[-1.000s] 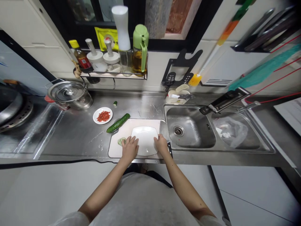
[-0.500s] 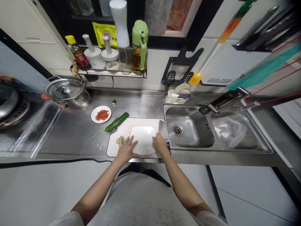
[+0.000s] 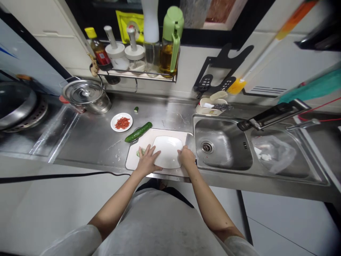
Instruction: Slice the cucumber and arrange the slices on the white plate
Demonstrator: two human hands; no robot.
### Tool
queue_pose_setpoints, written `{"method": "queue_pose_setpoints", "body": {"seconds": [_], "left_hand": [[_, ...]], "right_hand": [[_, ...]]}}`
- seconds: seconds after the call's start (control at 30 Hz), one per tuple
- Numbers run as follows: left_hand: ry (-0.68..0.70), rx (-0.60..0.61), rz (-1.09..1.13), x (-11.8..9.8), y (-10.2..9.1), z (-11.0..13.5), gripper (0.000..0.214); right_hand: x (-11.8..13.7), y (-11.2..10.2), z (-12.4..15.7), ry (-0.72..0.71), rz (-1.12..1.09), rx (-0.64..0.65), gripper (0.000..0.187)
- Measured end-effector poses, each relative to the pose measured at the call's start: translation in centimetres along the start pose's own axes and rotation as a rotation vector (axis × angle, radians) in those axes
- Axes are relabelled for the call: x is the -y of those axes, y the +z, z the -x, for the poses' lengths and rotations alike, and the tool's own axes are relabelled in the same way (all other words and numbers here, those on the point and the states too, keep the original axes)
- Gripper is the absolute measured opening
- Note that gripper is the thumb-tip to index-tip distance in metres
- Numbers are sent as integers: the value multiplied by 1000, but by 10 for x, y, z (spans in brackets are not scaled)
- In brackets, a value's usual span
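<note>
A white square plate (image 3: 168, 151) lies on a pale cutting board (image 3: 133, 160) at the counter's front edge. My left hand (image 3: 147, 160) rests with fingers spread on the plate's left rim, partly covering several cucumber slices (image 3: 139, 153). My right hand (image 3: 187, 158) grips the plate's right rim with curled fingers. A whole cucumber (image 3: 138, 132) lies across the board's back left corner.
A small dish of chopped red chili (image 3: 122, 122) and a lidded steel pot (image 3: 85, 95) sit to the left. A double sink (image 3: 223, 149) with a black tap (image 3: 271, 115) is to the right. A condiment rack (image 3: 138, 73) hangs on the back wall. A cucumber end (image 3: 136, 109) lies behind.
My left hand has opened out flat from curled fingers and slid over the cucumber slices. The plate and my right hand have stayed in place; the view has shifted.
</note>
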State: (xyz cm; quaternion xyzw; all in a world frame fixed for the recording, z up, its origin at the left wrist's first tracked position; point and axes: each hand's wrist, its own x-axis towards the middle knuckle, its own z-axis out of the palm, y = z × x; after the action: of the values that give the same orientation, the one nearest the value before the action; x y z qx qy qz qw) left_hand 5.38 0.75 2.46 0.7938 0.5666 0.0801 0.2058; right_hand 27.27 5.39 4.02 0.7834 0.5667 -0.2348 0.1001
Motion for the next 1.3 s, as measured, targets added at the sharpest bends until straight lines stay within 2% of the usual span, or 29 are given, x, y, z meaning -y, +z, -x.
{"method": "queue_pose_setpoints", "body": {"seconds": [0.07, 0.17, 0.27, 0.4, 0.53, 0.67, 0.77, 0.9, 1.03, 1.17, 1.3], "left_hand": [[-107, -71, 40, 3, -3, 4, 66], [-388, -200, 81, 13, -8, 11, 39], [-591, -230, 62, 27, -13, 16, 30], [-674, -187, 2, 37, -16, 12, 35], [-729, -162, -41, 39, -17, 5, 32], [-695, -174, 7, 39, -17, 2, 26], [-640, -228, 87, 40, -16, 2, 19], [-562, -290, 357, 39, -17, 1, 17], [-413, -248, 692, 25, -26, -3, 20], [-292, -207, 807, 1, -36, -11, 20], [-241, -167, 910, -14, -36, -17, 22]], "right_hand": [[-3, -2, 3, -18, 12, -42, 40], [-15, -2, 10, -63, -6, -118, 46], [-31, 3, 18, -152, -71, -172, 45], [-45, 11, 29, -231, -179, -184, 40], [-46, 12, 35, -280, -254, -210, 38], [-41, 8, 36, -278, -263, -196, 39], [-37, 5, 37, -281, -262, -186, 39], [-24, 1, 41, -324, -298, -163, 36], [2, -5, 49, -511, -397, -180, 33], [28, -11, 51, -801, -416, -260, 30], [36, -11, 46, -854, -400, -263, 24]]}}
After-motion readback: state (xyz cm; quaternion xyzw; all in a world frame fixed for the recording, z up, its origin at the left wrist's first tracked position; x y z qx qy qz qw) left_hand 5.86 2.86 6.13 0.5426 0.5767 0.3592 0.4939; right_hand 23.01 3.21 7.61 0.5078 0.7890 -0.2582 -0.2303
